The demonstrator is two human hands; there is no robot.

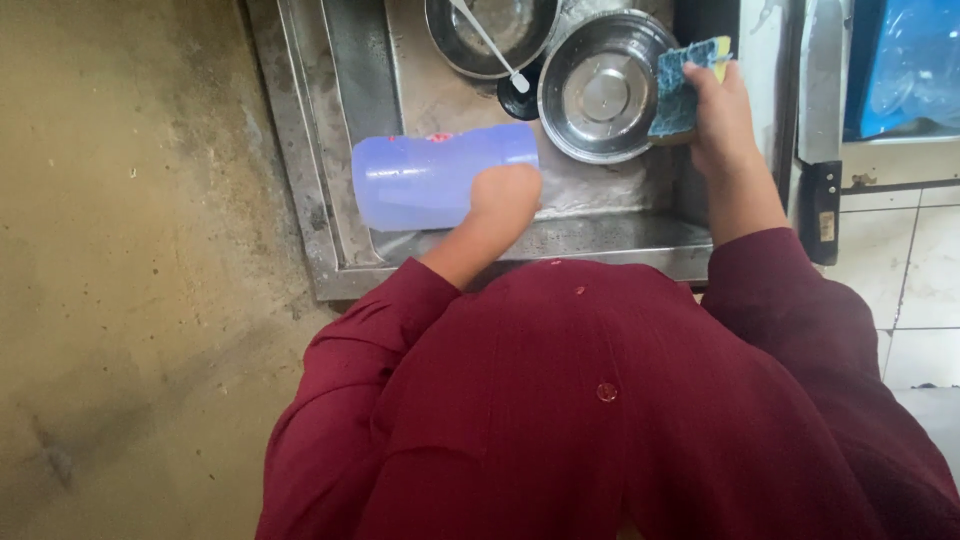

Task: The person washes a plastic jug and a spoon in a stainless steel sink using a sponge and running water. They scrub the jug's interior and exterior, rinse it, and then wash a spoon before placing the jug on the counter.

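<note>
Over sink (pixel 330 150): bottle (pixel 420 182), sponge (pixel 685 85)

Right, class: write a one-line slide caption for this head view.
Over a steel sink, the left hand holds a translucent bottle; the right hand holds a sponge beside a steel bowl.

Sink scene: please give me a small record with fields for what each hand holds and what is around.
left hand: holds pale purple plastic bottle, lying sideways over the sink
right hand: holds blue and yellow sponge
sink: steel, wet
in sink: steel bowl; second steel bowl with a white spoon
clothing: dark red shirt
</note>
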